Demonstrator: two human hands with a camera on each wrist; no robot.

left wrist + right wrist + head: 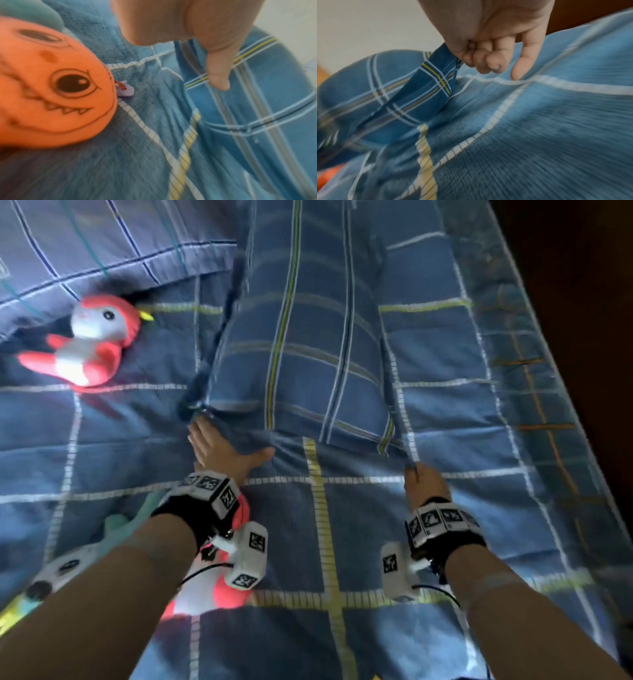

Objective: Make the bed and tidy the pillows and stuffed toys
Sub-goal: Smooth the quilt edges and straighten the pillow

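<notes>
A blue plaid pillow point(301, 337) lies lengthwise on the blue checked quilt point(342, 542). My right hand point(423, 484) grips its near right corner; in the right wrist view the hand point(488, 54) has three fingers curled round the pulled-up pillowcase corner point(440, 75). My left hand point(219, 450) lies flat at the near left corner, fingers straight and partly under the pillow's edge, thumb point(217, 75) spread out. A red and white bird toy point(89, 344) lies at the upper left. An orange toy point(222, 590) with a toothy printed face point(51, 94) sits under my left wrist.
A second plaid pillow point(102, 251) lies at the top left, just behind the bird toy. Something teal and plush point(116, 525) shows beside my left forearm. The bed's right edge point(582, 440) runs diagonally, with dark wood beyond it.
</notes>
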